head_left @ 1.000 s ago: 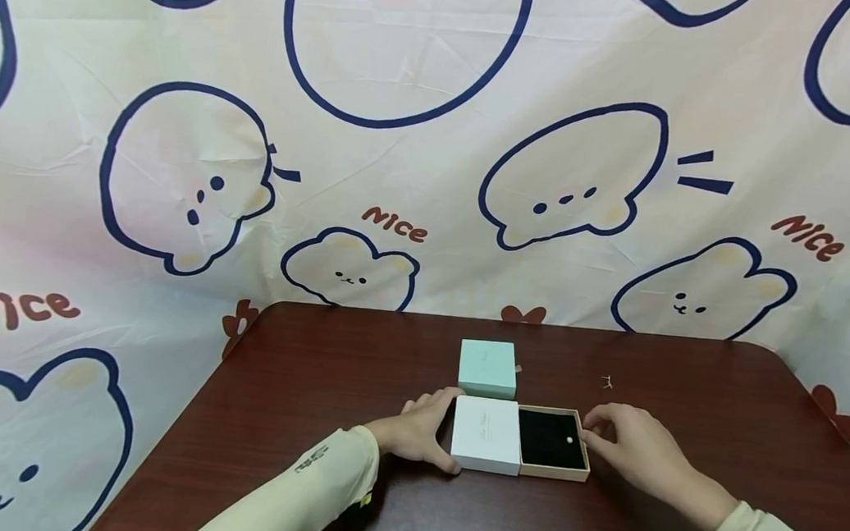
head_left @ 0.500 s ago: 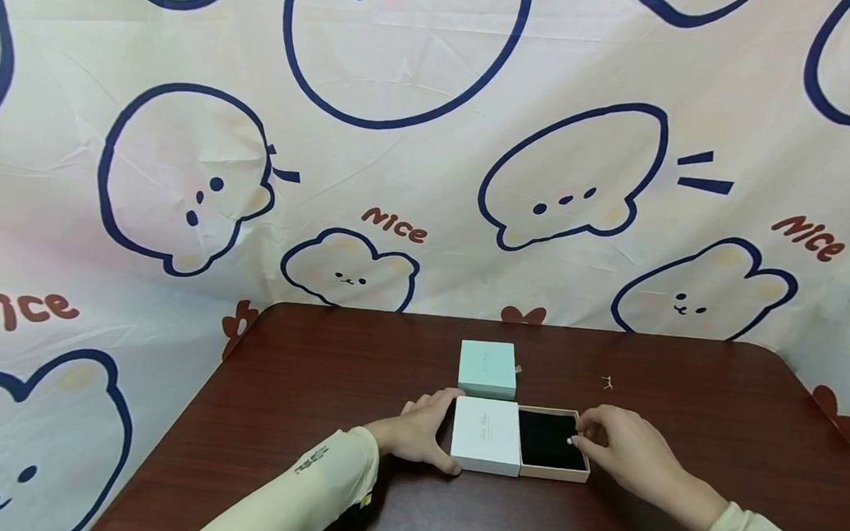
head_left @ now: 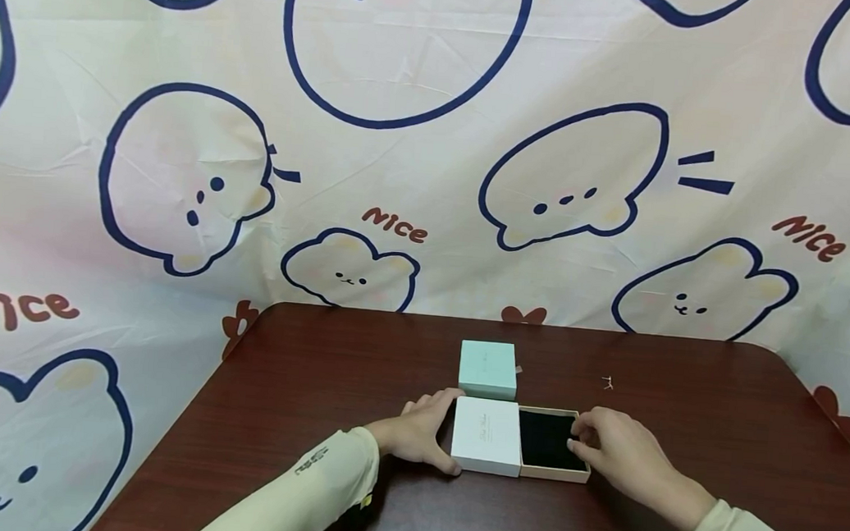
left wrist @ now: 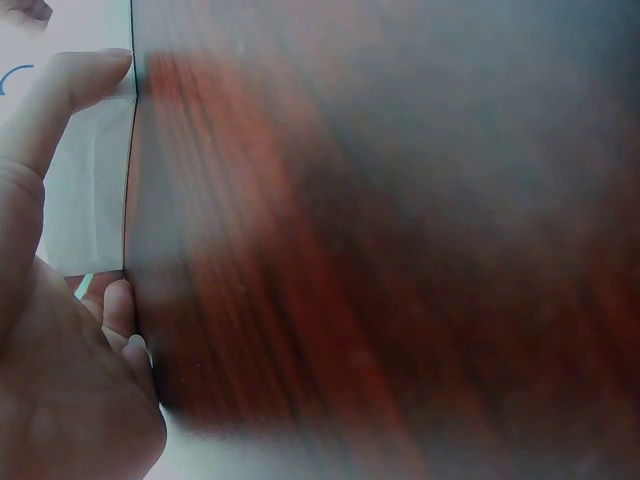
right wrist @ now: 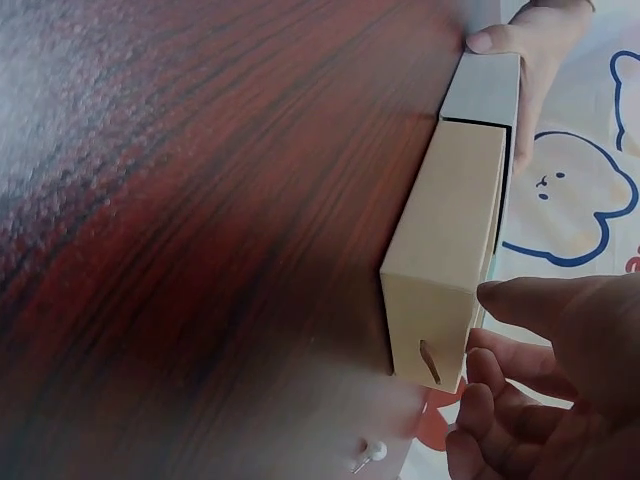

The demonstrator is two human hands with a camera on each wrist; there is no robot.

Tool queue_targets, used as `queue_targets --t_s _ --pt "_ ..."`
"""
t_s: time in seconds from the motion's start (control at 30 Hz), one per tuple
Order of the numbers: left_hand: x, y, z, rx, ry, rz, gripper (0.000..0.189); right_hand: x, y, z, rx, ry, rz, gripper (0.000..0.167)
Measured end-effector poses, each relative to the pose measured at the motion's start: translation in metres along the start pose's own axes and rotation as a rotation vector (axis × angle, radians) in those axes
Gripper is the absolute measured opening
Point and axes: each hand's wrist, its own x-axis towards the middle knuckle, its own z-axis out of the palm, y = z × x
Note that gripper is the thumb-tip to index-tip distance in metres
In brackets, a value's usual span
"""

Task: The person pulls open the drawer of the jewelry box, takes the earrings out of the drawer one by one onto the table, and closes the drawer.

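My left hand (head_left: 424,434) grips the left end of a white box sleeve (head_left: 487,436), thumb at the near corner and fingers at the far corner. From the sleeve's right side a tan drawer (head_left: 554,474) sticks out, lined with a black pad (head_left: 546,440). At the drawer's right edge is my right hand (head_left: 623,448), with thumb and index fingertip over the pad. A pearl seen on that spot earlier is hidden by these fingertips; I cannot tell whether they pinch it. The right wrist view shows the drawer's end wall (right wrist: 420,335) with a slot, close to the fingertips.
A mint-green box (head_left: 488,367) stands just behind the white sleeve. Towards the back right of the brown table (head_left: 360,351) lies a small thin piece of jewellery (head_left: 607,383); the right wrist view shows a pearl-headed stud (right wrist: 374,452). A printed curtain (head_left: 431,175) hangs behind.
My right hand has shifted slightly left, over the drawer's edge. The pearl on the black pad was in sight, then at the thumb tip, and is now covered. The left hand stays still.
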Motion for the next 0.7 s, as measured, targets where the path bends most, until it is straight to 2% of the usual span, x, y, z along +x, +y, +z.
queue_targets --t_s 0.7 --pt "0.0013 -0.0018 0.0010 -0.001 -0.005 0.000 0.109 0.0033 -0.0008 0.0059 -0.022 -0.021 -0.027 0.007"
